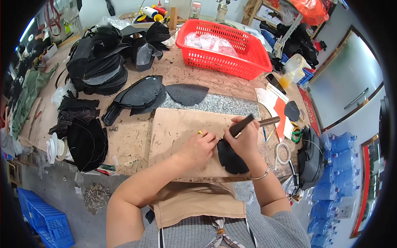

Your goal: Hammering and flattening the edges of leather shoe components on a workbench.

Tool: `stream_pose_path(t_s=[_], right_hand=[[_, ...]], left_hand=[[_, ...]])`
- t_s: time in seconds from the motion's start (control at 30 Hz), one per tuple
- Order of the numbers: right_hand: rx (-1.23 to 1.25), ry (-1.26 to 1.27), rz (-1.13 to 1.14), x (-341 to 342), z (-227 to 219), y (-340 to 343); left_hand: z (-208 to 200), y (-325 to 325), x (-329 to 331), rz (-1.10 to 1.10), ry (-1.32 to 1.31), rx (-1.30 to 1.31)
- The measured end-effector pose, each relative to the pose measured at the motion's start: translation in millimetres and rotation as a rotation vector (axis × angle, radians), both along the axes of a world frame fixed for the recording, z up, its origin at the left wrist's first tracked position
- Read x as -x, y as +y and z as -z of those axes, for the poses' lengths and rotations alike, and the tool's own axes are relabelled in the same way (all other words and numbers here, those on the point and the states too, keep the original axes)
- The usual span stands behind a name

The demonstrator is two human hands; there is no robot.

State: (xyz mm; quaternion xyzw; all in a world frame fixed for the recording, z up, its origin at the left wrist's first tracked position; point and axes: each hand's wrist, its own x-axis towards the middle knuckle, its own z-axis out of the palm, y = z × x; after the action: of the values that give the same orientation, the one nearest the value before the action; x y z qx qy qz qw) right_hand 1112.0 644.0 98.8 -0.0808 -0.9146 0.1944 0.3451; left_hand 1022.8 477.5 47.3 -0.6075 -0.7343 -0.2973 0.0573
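Note:
A curved black leather piece (pixel 231 159) lies near the front edge of a pale work board (pixel 182 128). My left hand (pixel 199 146), with a gold ring on it, rests on the board; its bent, closed fingertips pinch at the piece's upper left edge. My right hand (pixel 245 138) is wrapped round a hammer (pixel 242 125) above the piece. The hammer's dark head slants up, and its brown handle sticks out to the right. Just what lies under the left fingertips is hidden.
Behind the board lie a speckled stone slab (pixel 231 104) and black cut pieces (pixel 186 94). A red plastic basket (pixel 225 62) stands at the back, with black stacks (pixel 97 58) at the left. Right are a tape roll (pixel 283 153) and green-handled scissors (pixel 296 134).

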Motion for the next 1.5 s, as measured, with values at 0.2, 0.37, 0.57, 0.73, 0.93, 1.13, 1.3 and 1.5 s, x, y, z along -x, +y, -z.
stream_pose_path(t_s=[0.2,0.37,0.57,0.73,0.93,1.13,1.3,1.5], right_hand=[[-0.016,-0.05,-0.053,5,8,3],[0.019,0.242,-0.059,9,8,-8],[0.005,0.084,-0.1,3,-3,-6],[-0.038,-0.033,-0.032,-3,15,-1],[0.144,0.274,0.184,-30,-2,21],[0.048,0.111,0.222,-52,22,31],[0.137,0.267,0.417,-56,19,40],[0.306,0.263,0.445,-80,54,28]], left_hand=[[0,-5,-12,0.033,0.07,-0.027],[-3,-16,-71,0.139,0.151,0.024],[-1,-16,-70,0.12,0.127,0.068],[-3,-13,-72,0.118,0.144,0.058],[-5,-13,-75,0.11,0.238,0.1],[-14,7,-85,0.078,0.2,0.108],[4,-3,-72,0.2,0.053,0.012],[-61,-42,17,-0.066,-1.409,-0.765]])
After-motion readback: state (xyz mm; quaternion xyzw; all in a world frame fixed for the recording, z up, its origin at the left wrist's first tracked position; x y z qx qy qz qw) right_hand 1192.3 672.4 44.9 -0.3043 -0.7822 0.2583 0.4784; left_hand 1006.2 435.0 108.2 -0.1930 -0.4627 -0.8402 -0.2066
